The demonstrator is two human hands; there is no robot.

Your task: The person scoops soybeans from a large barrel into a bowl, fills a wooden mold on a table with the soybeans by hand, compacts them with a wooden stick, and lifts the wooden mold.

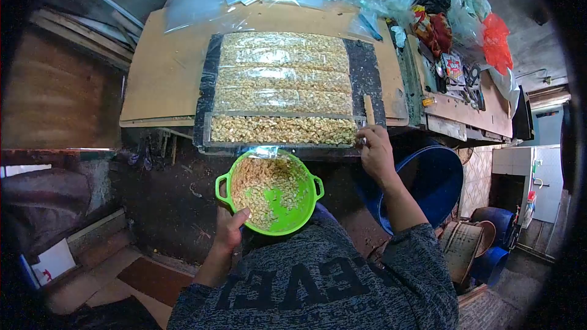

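Observation:
My left hand (231, 226) grips the lower left rim of a bright green two-handled plastic bowl (315, 205), thumb over the edge. Pale, nut-like pieces (260, 174) lie inside, heaped toward the far side, with bare green bottom showing. Beyond the bowl, a long strip of the same kind of pieces (281, 129) fills a narrow frame along the near edge of a dark board (208, 91). My right hand (374, 150) is at the strip's right end, fingers bent together; whatever they may hold is hidden. Just above that hand lies a flat wooden stick (369, 110).
Behind the strip, several plastic-covered rows (284, 76) lie on the board. It rests on a tan wooden table (165, 79) with clear plastic sheets (195, 6) at the back. A large blue barrel (428, 177) stands below right. Bags and small items crowd a side bench (489, 116).

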